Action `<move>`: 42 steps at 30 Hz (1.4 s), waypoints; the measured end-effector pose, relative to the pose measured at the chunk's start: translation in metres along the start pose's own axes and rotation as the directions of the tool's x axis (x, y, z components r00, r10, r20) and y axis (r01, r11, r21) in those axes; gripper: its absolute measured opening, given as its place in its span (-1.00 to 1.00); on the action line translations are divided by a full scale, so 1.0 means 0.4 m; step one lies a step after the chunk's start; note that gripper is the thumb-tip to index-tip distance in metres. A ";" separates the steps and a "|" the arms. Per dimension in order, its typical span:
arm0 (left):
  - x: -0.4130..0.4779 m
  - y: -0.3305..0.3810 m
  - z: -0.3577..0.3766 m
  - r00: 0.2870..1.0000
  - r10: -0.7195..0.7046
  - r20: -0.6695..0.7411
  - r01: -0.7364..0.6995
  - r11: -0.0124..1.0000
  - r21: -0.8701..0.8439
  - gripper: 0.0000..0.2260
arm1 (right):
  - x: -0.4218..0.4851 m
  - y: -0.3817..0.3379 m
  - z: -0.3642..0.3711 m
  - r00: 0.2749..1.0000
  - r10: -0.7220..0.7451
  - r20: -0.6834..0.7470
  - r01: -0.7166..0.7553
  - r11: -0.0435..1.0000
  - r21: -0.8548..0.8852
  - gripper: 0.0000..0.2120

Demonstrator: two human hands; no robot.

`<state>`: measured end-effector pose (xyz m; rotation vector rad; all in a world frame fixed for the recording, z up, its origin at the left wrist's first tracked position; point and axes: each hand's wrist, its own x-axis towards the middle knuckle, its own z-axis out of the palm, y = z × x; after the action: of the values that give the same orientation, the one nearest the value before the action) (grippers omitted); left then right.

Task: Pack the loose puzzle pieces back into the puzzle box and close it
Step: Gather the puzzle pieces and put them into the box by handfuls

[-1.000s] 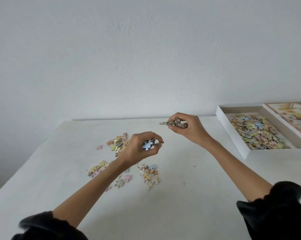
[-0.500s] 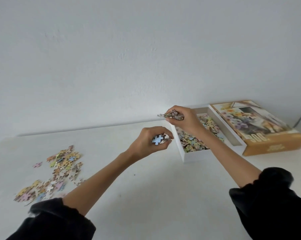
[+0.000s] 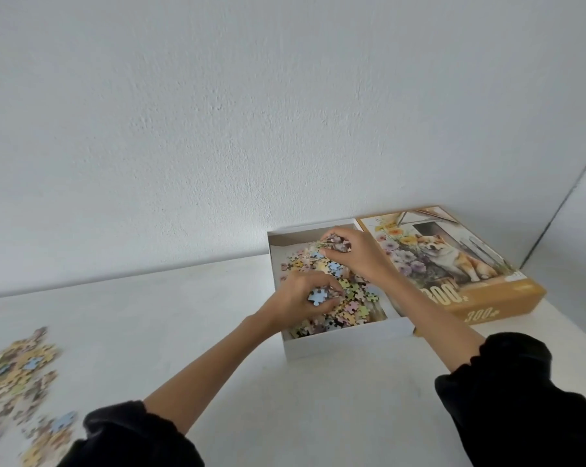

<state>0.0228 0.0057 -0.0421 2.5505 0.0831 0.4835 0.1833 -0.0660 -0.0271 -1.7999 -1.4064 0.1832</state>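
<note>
The white puzzle box [image 3: 345,342] stands open on the table, filled with pastel puzzle pieces [image 3: 349,308]. My left hand [image 3: 301,298] hovers over its near half, closed on a handful of pieces with a light blue one showing. My right hand [image 3: 349,252] is over the far half, closed on a clump of brownish pieces. The box lid [image 3: 453,264], printed with a dog and flowers, lies face up right beside the box. More loose pieces [image 3: 18,382] lie scattered, blurred, at the table's left edge.
The white table [image 3: 183,315] meets a white wall [image 3: 285,112] just behind the box. A room corner [image 3: 561,203] shows at the far right. My black sleeves [image 3: 521,399] fill the lower corners.
Both hands carried their pieces right from the loose pile and now hover over the open box. The view swung right, so the pile slid to the left edge.
</note>
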 end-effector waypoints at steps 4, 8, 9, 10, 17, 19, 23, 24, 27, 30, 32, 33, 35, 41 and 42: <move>0.022 -0.014 0.012 0.973 -0.035 0.227 -0.006 0.985 0.175 -0.68 | -0.006 0.058 0.022 0.997 0.066 0.047 -0.064 0.997 -0.049 -0.86; 0.022 -0.016 0.006 0.970 0.030 0.243 -0.079 0.978 0.195 -0.68 | 0.001 0.064 0.026 0.995 0.093 0.032 -0.093 0.996 -0.008 -0.89; 0.020 -0.014 0.005 0.971 0.036 0.235 -0.084 0.977 0.195 -0.68 | 0.002 0.061 0.025 0.996 0.080 0.034 -0.080 0.997 0.005 -0.90; 0.017 -0.013 0.003 0.973 0.038 0.226 -0.082 0.979 0.188 -0.70 | 0.003 0.059 0.026 0.997 0.069 0.039 -0.069 0.998 0.013 -0.89; -0.014 0.006 -0.027 0.988 0.075 0.137 -0.085 0.994 0.069 -0.83 | 0.003 0.040 0.034 0.991 0.084 0.103 -0.077 0.994 -0.073 -0.74; -0.026 0.004 -0.039 0.991 0.071 0.116 -0.079 0.995 0.057 -0.84 | 0.001 0.028 0.037 0.983 0.115 0.141 -0.105 0.992 -0.076 -0.71; -0.058 0.009 -0.068 0.993 0.059 0.101 -0.061 0.998 0.015 -0.85 | -0.008 -0.007 0.050 0.983 0.095 0.155 -0.087 0.994 -0.059 -0.67; -0.070 0.011 -0.078 0.994 0.055 0.097 -0.056 0.998 0.003 -0.84 | -0.007 -0.018 0.054 0.985 0.084 0.154 -0.075 0.995 -0.062 -0.71; -0.114 0.018 -0.113 0.995 0.057 0.086 -0.054 0.998 -0.038 -0.83 | -0.004 -0.063 0.072 0.990 0.033 0.137 -0.026 0.998 -0.053 -0.81; -0.168 0.019 -0.153 0.997 0.053 0.060 -0.049 0.997 -0.065 -0.85 | -0.001 -0.117 0.095 0.993 -0.003 0.122 0.008 0.999 -0.034 -0.81; -0.215 0.016 -0.183 0.998 0.047 0.043 -0.044 0.997 -0.061 -0.84 | 0.000 -0.161 0.122 0.991 -0.020 0.129 0.023 1.000 -0.020 -0.80; -0.237 0.015 -0.197 0.998 0.042 0.043 -0.039 0.997 -0.061 -0.84 | 0.003 -0.177 0.137 0.991 -0.036 0.130 0.038 0.999 -0.015 -0.81; -0.293 0.009 -0.229 0.998 0.023 0.054 -0.020 0.998 -0.056 -0.84 | 0.006 -0.224 0.176 0.989 -0.068 0.132 0.067 0.998 0.012 -0.85; -0.481 -0.027 -0.351 0.998 -0.030 0.061 0.030 1.000 0.001 -0.83 | 0.008 -0.379 0.330 0.976 -0.147 0.158 0.139 0.988 0.060 -0.91; -0.515 -0.038 -0.373 0.997 -0.045 0.062 0.044 0.999 0.012 -0.82 | 0.007 -0.408 0.361 0.976 -0.150 0.161 0.141 0.988 0.069 -0.91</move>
<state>-0.2222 0.0609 0.0018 2.5663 0.1202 0.3872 -0.0181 0.0156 -0.0104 -1.6582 -1.6272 0.2992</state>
